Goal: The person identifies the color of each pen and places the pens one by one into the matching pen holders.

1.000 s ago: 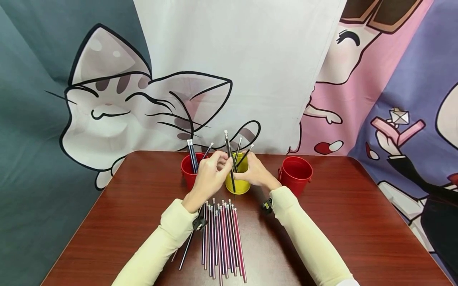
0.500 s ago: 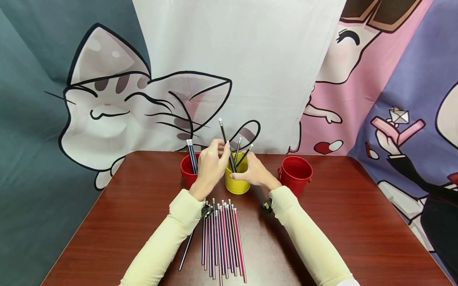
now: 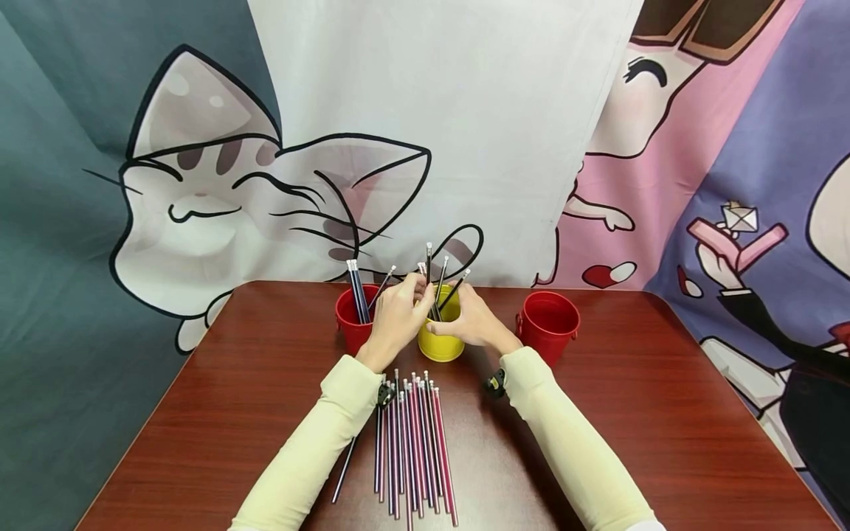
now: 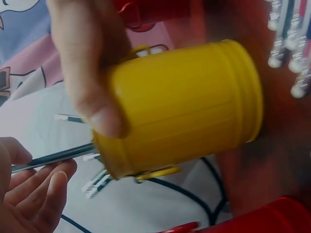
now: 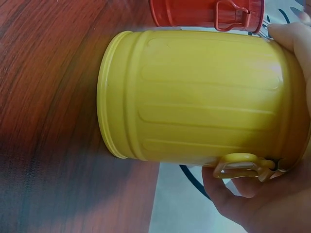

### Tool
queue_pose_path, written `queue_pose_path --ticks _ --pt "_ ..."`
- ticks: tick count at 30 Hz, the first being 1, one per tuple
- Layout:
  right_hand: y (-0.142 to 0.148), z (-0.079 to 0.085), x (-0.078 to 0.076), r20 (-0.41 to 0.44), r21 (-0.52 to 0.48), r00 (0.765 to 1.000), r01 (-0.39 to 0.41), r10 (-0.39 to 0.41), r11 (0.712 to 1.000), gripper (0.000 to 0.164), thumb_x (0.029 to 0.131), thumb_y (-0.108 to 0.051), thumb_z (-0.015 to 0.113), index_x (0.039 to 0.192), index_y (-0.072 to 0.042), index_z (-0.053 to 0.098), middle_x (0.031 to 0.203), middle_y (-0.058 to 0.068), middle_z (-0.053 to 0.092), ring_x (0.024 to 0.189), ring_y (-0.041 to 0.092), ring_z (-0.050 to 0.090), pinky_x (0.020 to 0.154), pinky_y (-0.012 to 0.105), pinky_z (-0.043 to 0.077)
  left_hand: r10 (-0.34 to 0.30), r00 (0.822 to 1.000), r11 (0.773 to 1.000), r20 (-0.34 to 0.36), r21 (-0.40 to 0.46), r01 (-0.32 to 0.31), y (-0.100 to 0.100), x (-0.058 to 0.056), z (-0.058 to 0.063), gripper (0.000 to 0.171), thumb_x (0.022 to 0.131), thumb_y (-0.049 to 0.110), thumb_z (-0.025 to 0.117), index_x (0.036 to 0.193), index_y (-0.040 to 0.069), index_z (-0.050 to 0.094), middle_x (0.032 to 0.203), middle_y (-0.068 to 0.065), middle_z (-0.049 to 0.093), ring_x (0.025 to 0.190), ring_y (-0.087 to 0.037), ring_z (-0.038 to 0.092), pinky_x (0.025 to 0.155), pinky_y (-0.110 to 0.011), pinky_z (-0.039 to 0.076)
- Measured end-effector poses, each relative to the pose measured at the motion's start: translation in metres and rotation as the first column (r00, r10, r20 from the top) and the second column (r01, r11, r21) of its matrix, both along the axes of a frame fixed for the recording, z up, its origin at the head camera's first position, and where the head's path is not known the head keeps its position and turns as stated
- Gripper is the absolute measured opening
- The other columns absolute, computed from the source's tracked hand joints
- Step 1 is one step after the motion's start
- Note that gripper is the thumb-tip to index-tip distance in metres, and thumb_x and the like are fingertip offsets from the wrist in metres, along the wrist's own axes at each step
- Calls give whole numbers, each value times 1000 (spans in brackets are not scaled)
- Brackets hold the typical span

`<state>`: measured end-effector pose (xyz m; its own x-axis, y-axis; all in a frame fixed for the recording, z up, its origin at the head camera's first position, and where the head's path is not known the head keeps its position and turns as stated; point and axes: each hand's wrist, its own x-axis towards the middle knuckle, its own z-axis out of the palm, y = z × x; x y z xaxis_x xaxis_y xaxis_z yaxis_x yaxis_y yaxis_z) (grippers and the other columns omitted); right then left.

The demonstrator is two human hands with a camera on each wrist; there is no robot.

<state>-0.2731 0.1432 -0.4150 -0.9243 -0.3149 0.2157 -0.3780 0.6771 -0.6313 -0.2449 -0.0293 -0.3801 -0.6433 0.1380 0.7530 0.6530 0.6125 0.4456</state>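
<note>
My left hand [image 3: 398, 313] pinches a black pencil [image 4: 60, 154] near the mouth of the yellow bucket [image 3: 440, 349]. In the left wrist view, the pencil's far part passes inside the bucket's rim. My right hand [image 3: 474, 321] holds the bucket at its rim, thumb on the near side and fingers round the far side, as the right wrist view shows. Other dark pencils with white erasers [image 3: 443, 265] lean in the same bucket. Their lower ends are hidden.
A red bucket [image 3: 350, 335] with several dark pencils [image 3: 358, 291] stands to the left. Another red bucket [image 3: 548, 324] stands to the right. Several pink, purple and dark pencils [image 3: 415, 442] lie in front, and a lone dark pencil [image 3: 344, 472] lies by my left sleeve.
The black pencil was in front of the yellow bucket, then rose above its mouth and came down into it with my left hand. My right hand has stayed on the bucket.
</note>
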Motion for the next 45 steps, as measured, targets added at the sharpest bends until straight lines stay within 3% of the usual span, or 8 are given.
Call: queue_pose_path --ticks 6,12,19,24,31,38,41,45 --pt "0 0 -1 -28 -25 1000 -14 13 1000 79 63 -52 76 122 -11 43 120 9 48 112 26 47 96 40 38 2 996 999 93 41 -6 -2 2 -19 7 83 16 61 87 9 62 75 1 68 68 -11 64 60 -27 49" --pt "-1 1 1 -20 -13 1000 -4 4 1000 82 63 -51 75 124 -9 42 120 9 47 112 26 47 96 41 38 -10 991 996 137 86 -2 -4 4 -31 19 81 15 64 99 10 59 82 0 67 74 -13 64 64 -29 49" --pt "-1 -1 0 -23 -14 1000 -6 5 1000 82 64 -52 75 125 -8 41 122 10 46 114 28 46 97 41 37 -23 986 995 167 101 6 -4 3 -34 28 81 13 63 108 8 56 86 -1 67 76 -13 63 63 -31 48" --pt "1 -3 -1 -25 -5 1000 -6 6 1000 83 65 -53 74 127 -9 41 124 11 45 116 29 46 97 43 37 -30 979 995 201 95 11 -3 6 -32 31 81 14 64 110 6 56 92 -4 66 83 -14 62 72 -31 50" --pt "2 -4 -3 -32 -11 999 -16 16 1000 82 65 -50 75 126 -6 40 124 17 46 116 32 45 99 43 36 24 950 994 312 90 -55 1 27 -27 50 79 15 63 124 2 47 111 -9 54 100 -21 55 79 -34 50" --pt "0 -3 -5 -72 -47 995 -79 76 996 73 65 -49 76 119 -9 49 113 10 52 105 27 49 90 41 41 68 942 997 328 0 -73 10 55 -33 43 79 13 63 118 0 51 103 -12 53 93 -22 55 82 -34 48" --pt "0 -3 -4 -53 -47 997 -61 58 997 77 64 -50 77 121 -8 47 113 9 51 105 27 49 90 40 41 91 918 995 386 -78 -66 13 65 -37 40 78 15 64 114 1 54 99 -9 54 86 -18 54 76 -33 49" --pt "1 -3 -3 -21 -19 1000 -11 10 1000 85 62 -52 76 125 -8 41 119 10 48 110 24 47 94 38 39 94 871 980 483 -198 5 16 79 -45 37 77 20 65 109 3 56 94 -6 55 82 -18 55 70 -35 49"
